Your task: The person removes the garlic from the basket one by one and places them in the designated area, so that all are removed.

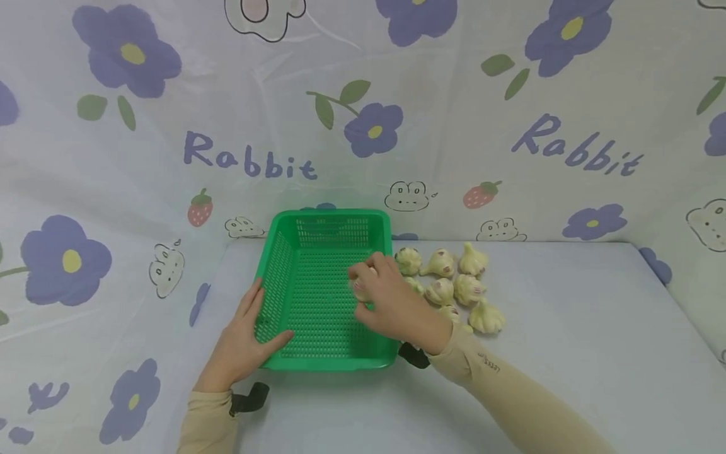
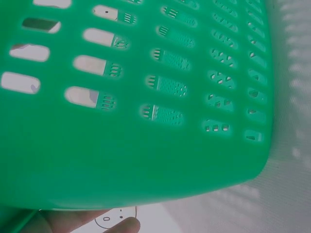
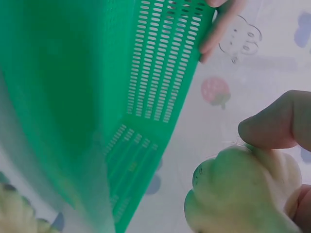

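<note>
A green plastic basket (image 1: 326,364) with slotted walls stands on the table. My left hand (image 1: 238,347) holds its near left corner, the thumb over the rim on the inner side and the fingers along the outside of the left wall. Over the right part of the basket, my right hand (image 1: 391,299) pinches a garlic bulb (image 3: 238,189) between thumb and fingers. In the head view the fingers partly hide this bulb. Several more garlic bulbs (image 1: 441,292) lie close together just right of the basket, some partly hidden by the right hand and forearm.
A white table (image 1: 567,328) carries the basket and garlic. Behind it hangs a white cloth (image 1: 442,126) printed with purple flowers, rabbits and strawberries. The basket's far side stands close to this cloth. Dark straps (image 1: 249,398) show at the wrists.
</note>
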Demonstrator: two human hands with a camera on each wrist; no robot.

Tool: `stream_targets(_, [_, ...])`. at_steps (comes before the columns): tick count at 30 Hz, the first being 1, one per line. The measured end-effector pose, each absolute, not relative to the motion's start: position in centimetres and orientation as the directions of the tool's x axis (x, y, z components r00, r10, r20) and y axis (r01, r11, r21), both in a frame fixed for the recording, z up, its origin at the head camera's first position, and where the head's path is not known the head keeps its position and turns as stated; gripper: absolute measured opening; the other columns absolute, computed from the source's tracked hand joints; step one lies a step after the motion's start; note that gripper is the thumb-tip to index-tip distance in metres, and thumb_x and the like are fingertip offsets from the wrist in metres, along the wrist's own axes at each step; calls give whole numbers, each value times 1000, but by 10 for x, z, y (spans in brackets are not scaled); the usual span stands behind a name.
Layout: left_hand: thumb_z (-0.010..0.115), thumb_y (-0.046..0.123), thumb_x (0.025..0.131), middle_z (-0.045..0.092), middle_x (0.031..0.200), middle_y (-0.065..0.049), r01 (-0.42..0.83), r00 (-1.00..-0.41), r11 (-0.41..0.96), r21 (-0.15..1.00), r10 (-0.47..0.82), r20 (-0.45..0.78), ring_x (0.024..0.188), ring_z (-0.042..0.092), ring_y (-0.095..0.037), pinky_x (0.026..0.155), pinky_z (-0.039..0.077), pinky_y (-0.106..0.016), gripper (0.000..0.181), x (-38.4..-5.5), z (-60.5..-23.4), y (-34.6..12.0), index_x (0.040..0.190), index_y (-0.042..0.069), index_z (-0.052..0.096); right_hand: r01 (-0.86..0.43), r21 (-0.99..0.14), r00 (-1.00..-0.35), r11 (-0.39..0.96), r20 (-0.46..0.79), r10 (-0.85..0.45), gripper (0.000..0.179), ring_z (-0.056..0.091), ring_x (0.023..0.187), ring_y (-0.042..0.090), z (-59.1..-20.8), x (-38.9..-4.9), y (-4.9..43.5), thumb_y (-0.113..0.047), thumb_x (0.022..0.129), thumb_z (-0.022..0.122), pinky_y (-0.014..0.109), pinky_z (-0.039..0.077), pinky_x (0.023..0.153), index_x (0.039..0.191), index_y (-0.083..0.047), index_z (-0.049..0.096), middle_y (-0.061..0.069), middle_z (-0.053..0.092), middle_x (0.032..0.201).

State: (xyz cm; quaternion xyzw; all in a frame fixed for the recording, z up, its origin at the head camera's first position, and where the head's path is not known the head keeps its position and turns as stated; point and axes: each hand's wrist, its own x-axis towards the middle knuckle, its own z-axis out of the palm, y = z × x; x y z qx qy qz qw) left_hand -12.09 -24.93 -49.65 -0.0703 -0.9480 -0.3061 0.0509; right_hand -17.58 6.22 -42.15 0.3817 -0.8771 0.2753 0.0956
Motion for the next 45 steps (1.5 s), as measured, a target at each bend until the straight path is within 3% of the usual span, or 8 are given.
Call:
stream_targets(10, [72, 57, 91, 8, 177, -7, 169, -984, 805, 568, 104, 146, 158, 21, -44, 119, 32, -68, 109, -124, -497, -250, 166, -1, 17, -645, -435, -763, 628, 408, -502, 42, 49, 112, 30, -425, -166, 98, -4, 82, 67, 41, 51, 89, 124, -7, 63, 13, 52, 119])
stream_targets(19, [71, 57, 92, 9, 177, -8, 175, -983, 806, 565, 113, 144, 158, 21, -44, 119, 33, -68, 108, -123, -500, -250, 165, -2, 18, -602, -463, -799, 651, 360, -482, 41, 44, 103, 23, -443, -152, 119, -3, 80, 69, 37, 45, 85, 121, -6, 64, 7, 53, 111])
stream_targets(26, [71, 56, 92, 9, 177, -8, 182, -982, 806, 563, 115, 153, 158, 21, -43, 118, 33, -67, 107, -123, -500, -249, 165, -1, 18, -612, -463, -790, 641, 379, -481, 39, 46, 105, 22, -463, -140, 132, -6, 83, 73, 37, 44, 87, 121, -9, 64, 4, 52, 111])
stream_targets(38, [72, 57, 92, 10, 177, -9, 182, -981, 804, 567, 109, 160, 158, 21, -44, 119, 32, -67, 108, -122, -501, -249, 165, -2, 19, -605, -437, -795, 666, 372, -478, 47, 42, 108, 19, -510, -114, 145, -3, 78, 77, 36, 47, 85, 121, -11, 61, 4, 49, 114])
stream_targets(45, [71, 57, 92, 10, 177, -8, 187, -979, 806, 561, 109, 170, 159, 21, -43, 120, 32, -67, 108, -122, -502, -249, 165, -1, 19, -656, -378, -749, 653, 433, -502, 50, 45, 106, 20, -528, -107, 141, -1, 72, 79, 36, 50, 82, 119, -7, 63, 6, 50, 112])
